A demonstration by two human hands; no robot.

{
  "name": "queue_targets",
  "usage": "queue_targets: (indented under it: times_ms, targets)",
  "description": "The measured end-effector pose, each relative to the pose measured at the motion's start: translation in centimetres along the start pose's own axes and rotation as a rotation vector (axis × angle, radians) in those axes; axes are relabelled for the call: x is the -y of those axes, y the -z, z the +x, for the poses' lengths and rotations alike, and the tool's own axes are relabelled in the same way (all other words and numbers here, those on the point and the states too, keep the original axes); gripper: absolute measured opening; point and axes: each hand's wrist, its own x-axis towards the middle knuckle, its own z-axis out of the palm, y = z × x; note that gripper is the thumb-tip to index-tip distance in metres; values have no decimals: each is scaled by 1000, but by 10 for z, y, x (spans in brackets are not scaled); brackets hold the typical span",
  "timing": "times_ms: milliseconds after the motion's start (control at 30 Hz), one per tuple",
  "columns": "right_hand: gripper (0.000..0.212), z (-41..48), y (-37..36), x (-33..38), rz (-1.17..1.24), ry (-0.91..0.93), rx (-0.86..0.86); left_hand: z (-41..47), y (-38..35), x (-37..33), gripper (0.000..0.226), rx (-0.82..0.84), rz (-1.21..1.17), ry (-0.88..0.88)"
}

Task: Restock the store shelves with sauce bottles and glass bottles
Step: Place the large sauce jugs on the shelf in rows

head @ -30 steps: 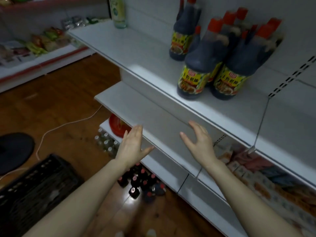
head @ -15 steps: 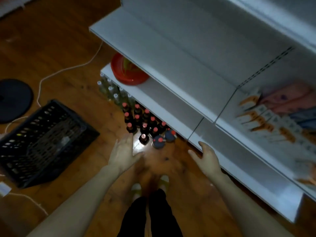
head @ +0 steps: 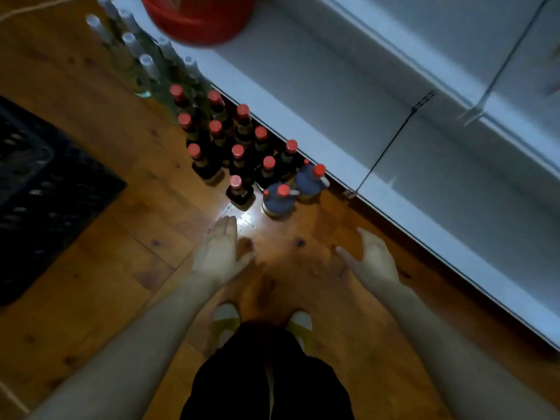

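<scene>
Head view, looking straight down: the left hand (head: 219, 253) is flat, fingers straight and together, thumb spread to the side, holding nothing. The right hand (head: 371, 259) is relaxed, fingers loosely bent, thumb apart, also holding nothing. Both hover above the wooden floor (head: 121, 268), apart from every bottle.

Just beyond the left hand's fingertips, red-capped sauce bottles (head: 239, 153) stand upright in a cluster on the floor, against the front edge of the white bottom shelf (head: 394, 165). Two squat sauce jugs (head: 278, 198) stand at the cluster's near right corner, ahead of and between the hands.

Farther ahead and to the left, silver-capped glass bottles (head: 142, 68) stand upright on the floor. A red basin (head: 200, 22) sits on the shelf far ahead. A black crate (head: 39, 183) lies well to the left of the left hand.
</scene>
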Motion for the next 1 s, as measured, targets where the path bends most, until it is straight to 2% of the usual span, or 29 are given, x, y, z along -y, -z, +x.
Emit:
queue_targets:
  times_ms: [167,267,500,633,800,900,1000]
  targets:
    - [59,75,-79,-49,-44,-43,5,74,-83,22,87,-22,11,-67]
    - [72,128,-121,-73,-19,-45,-42,120,-127,34,89,-101,-37,-112]
    - [94,227,-165,-92,239,66,-203,200,-180,38,110,-216,-446,-151]
    - [88,255,-174,-85,437,137,-239,221,-186,36,111,-279,-584,-150]
    - [96,270,-188,-82,654,161,-267,225,-196,33,118,-305,-621,-143]
    - [93,270,-193,-80,702,160,-320,227,-202,30,111,-353,-646,-141]
    - [80,270,-197,-79,716,167,-380,225,-203,28,104,-390,-707,-156]
